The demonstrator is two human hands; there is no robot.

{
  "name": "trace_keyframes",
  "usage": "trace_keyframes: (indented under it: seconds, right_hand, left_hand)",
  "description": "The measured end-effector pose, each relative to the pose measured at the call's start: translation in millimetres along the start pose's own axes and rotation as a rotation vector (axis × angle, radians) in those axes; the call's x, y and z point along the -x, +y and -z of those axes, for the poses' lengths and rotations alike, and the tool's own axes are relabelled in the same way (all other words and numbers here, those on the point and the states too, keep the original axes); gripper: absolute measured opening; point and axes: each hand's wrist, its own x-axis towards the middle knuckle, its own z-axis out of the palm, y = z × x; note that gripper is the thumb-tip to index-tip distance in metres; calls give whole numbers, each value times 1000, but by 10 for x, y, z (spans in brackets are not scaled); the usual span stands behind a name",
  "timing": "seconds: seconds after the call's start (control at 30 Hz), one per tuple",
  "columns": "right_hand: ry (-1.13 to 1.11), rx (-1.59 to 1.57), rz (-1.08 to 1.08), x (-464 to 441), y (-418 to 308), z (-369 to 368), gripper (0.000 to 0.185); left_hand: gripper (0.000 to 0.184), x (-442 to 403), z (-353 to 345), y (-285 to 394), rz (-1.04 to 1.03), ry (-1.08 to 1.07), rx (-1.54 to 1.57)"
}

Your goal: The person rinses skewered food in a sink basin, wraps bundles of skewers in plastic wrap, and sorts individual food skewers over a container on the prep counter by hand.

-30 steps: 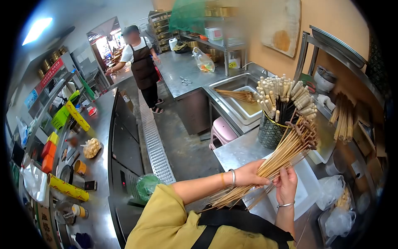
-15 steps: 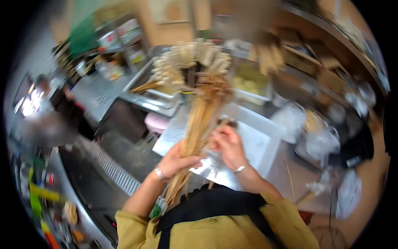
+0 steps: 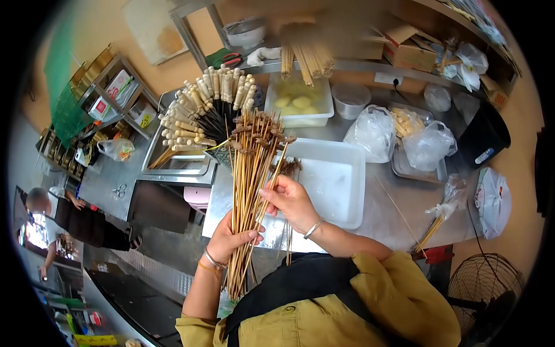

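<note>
My left hand (image 3: pixel 229 238) is wrapped round the lower part of a thick bundle of thin wooden skewers (image 3: pixel 245 191), whose upper ends carry brown pieces of food. To its right, my right hand (image 3: pixel 291 202) pinches one or a few skewers at the bundle's edge. Behind the bundle stands a patterned container (image 3: pixel 219 155) full of wooden-handled black sticks (image 3: pixel 215 92). A white tray (image 3: pixel 332 184) lies beside my right hand, with some brown pieces at its left end, partly hidden by the skewers.
A tub of yellowish pieces (image 3: pixel 299 98), an empty-looking bowl (image 3: pixel 351 101) and plastic bags (image 3: pixel 373 134) line the counter's back. A single skewer (image 3: pixel 399 215) lies at the right, near a black bin (image 3: pixel 484 134) and a fan (image 3: pixel 487 283). Another person (image 3: pixel 75 220) stands far left.
The view has swung to the right, bringing the white tray and bags nearer the middle. The bundle now stands more upright, still in my left hand, with my right hand at its right side.
</note>
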Motion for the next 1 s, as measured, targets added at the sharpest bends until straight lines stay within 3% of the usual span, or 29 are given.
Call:
trace_keyframes:
  seconds: [0.63, 1.0]
  right_hand:
    - [130, 84, 22, 18, -83, 157, 14]
    - [11, -196, -35, 126, -92, 248, 16]
  left_hand:
    - [52, 3, -42, -76, 13, -26, -84]
    - [44, 34, 3, -134, -70, 45, 67]
